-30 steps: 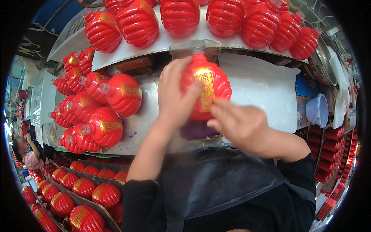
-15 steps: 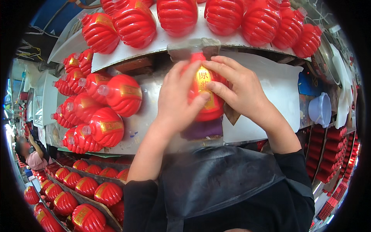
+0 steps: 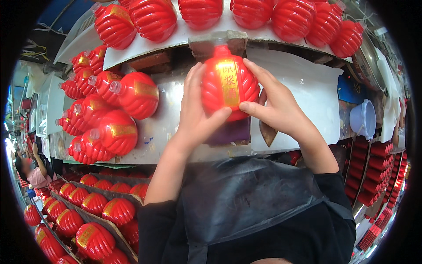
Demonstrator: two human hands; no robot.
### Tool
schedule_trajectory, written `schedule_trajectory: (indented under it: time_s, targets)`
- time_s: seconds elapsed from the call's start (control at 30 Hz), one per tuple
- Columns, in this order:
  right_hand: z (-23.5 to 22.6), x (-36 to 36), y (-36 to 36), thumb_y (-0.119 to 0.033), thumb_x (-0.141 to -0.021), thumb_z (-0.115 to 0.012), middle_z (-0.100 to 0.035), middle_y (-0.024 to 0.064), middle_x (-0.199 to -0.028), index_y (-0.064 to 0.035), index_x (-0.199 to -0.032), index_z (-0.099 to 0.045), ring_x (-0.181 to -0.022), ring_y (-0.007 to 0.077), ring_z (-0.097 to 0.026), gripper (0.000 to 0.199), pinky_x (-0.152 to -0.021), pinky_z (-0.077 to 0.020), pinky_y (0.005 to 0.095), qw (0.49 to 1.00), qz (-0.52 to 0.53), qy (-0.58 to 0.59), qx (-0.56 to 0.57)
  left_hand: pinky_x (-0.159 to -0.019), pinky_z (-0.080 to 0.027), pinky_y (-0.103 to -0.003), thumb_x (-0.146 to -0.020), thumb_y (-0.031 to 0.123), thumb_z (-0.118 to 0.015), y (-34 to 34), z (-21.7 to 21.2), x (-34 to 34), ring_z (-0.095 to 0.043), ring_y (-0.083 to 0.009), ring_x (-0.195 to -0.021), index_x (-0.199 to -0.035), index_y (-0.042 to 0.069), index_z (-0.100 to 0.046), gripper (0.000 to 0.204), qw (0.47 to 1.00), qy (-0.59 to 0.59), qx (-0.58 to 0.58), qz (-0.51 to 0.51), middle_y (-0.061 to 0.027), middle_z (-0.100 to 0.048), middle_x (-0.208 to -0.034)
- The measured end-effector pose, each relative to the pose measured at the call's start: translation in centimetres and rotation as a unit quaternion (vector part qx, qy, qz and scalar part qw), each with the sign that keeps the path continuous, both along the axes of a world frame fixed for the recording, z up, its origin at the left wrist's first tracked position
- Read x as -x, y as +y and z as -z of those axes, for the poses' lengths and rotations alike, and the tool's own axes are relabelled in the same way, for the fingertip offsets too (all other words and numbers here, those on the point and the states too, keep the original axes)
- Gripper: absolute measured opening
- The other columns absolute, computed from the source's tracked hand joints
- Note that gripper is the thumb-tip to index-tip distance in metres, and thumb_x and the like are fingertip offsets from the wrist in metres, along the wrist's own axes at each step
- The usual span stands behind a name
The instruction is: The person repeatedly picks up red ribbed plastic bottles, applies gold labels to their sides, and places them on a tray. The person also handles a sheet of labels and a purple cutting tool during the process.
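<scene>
A glossy red ribbed bottle [image 3: 250, 86] lies in front of me, neck pointing away, with a gold label strip [image 3: 229, 83] down its upper face. My left hand [image 3: 193, 105] is cupped against its left side, thumb along the lower edge. On the right side my right hand [image 3: 281, 103] presses with straight fingers, its thumb tip by the label's lower end. Beneath the bottle's near end is a purple cloth pad [image 3: 229, 134]. The clear neck rests at a grey block [image 3: 239, 42]. A brown pointed blade-like tool [image 3: 267, 131] lies partly hidden under my right hand.
More red bottles [image 3: 140, 95] are grouped at the left of the metal table [image 3: 165, 136], and others [image 3: 293, 20] line a raised white shelf behind. White sheets [image 3: 307, 105] cover the right side. A pale blue bucket [image 3: 363, 119] stands far right. Crates of bottles [image 3: 94, 240] sit lower left.
Both hands have moved off the label's face and spread to the bottle's two sides, uncovering the label. The whole view has shifted slightly.
</scene>
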State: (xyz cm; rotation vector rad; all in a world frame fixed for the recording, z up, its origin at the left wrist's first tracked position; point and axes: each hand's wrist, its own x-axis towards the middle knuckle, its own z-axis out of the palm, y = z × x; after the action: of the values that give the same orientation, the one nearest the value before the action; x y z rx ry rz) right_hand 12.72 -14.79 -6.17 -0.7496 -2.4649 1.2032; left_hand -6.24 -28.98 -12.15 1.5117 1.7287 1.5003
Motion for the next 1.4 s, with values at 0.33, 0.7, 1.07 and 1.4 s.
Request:
schedule_trajectory:
  time_s: [0.33,0.7,1.07,1.4]
  targets:
    - [0.7,0.3,-0.5,-0.042,-0.092,-0.068,-0.05,0.0231,-0.149,-0.0065,-0.157,-0.036,-0.118,0.0307,-0.06,0.081,-0.098,-0.0499,0.0363,0.998,0.03,0.003,0.052,-0.121,-0.029,-0.042,-0.088,0.025,-0.07,0.4,-0.1,-1.1,-0.035,-0.0323,-0.146,-0.152,-0.001,-0.036,0.077,0.984,-0.173,-0.005,-0.04,-0.0203,-0.035,-0.156]
    - [0.7,0.7,-1.2,-0.044,-0.087,-0.07,-0.051,0.0272,-0.146,-0.0053,-0.157,-0.036,-0.13,0.0409,-0.056,0.086,-0.108,-0.0463,0.0438,0.999,0.04,0.004,-0.006,-0.119,-0.034,-0.042,-0.079,0.021,-0.08,0.8,-0.2,-1.8,-0.04,-0.0327,-0.143,-0.147,0.001,-0.042,0.08,0.992,-0.107,-0.019,-0.07,-0.0198,-0.039,-0.151]
    - [1.1,-0.3,0.2,-0.029,-0.098,-0.062,-0.049,0.0211,-0.151,-0.0089,-0.159,-0.034,-0.115,0.0253,-0.06,0.07,-0.1,-0.0471,0.0334,0.983,0.006,0.039,0.177,-0.123,-0.025,-0.038,-0.098,0.014,-0.057,0.1,0.4,-1.3,-0.036,-0.025,-0.147,-0.153,-0.003,-0.039,0.06,0.954,-0.297,-0.049,-0.016,-0.0159,-0.038,-0.158]
    - [1.3,-0.2,0.3,-0.021,-0.1,-0.06,-0.058,0.0098,-0.137,-0.0158,-0.161,-0.033,-0.08,0.0083,-0.058,0.067,-0.069,-0.0526,0.026,0.992,0.006,0.041,0.123,-0.123,-0.025,-0.038,-0.096,0.008,-0.056,-0.2,-0.3,-1.4,-0.034,-0.0257,-0.149,-0.151,-0.003,-0.041,0.059,0.958,-0.285,-0.03,-0.027,-0.0163,-0.037,-0.159]
